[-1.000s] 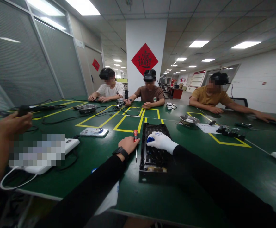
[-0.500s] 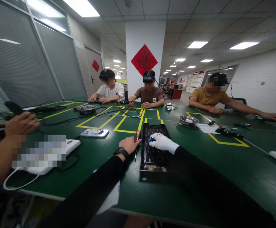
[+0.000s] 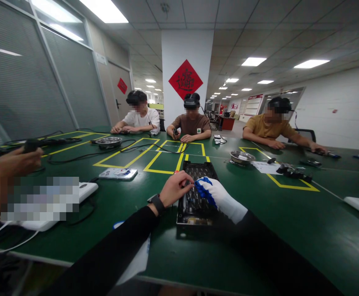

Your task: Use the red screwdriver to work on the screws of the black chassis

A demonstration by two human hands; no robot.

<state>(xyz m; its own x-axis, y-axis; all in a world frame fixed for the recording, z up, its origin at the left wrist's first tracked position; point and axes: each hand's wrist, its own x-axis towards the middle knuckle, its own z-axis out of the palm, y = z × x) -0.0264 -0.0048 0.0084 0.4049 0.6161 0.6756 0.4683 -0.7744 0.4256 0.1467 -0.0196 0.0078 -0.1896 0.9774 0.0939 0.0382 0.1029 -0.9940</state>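
A black rectangular housing (image 3: 182, 216) with many small parts inside lies on the table in front of me. Over its left part is my bare left hand (image 3: 174, 189), thumb and fingers pinched together, a dark watch on the wrist. My right hand (image 3: 216, 195), in a white glove with blue grip coating, is over the housing with its fingers curled close to the left fingertips. Anything in either pinch is too small or hidden to name. A bit of the red screwdriver (image 3: 178, 165) shows behind my left hand; the rest of it is covered.
To the left are a phone (image 3: 118, 173), a white device (image 3: 88, 190) with cables and a neighbour's hand (image 3: 20, 160). Metal bowls (image 3: 242, 158) and dark parts (image 3: 290, 170) stand farther off. Three people sit across the green table (image 3: 179, 250), which carries yellow tape outlines.
My left hand has lifted off the screwdriver and moved over the housing to meet my right hand. The right hand has turned, showing its blue coating. The neighbour's hand has shifted left.
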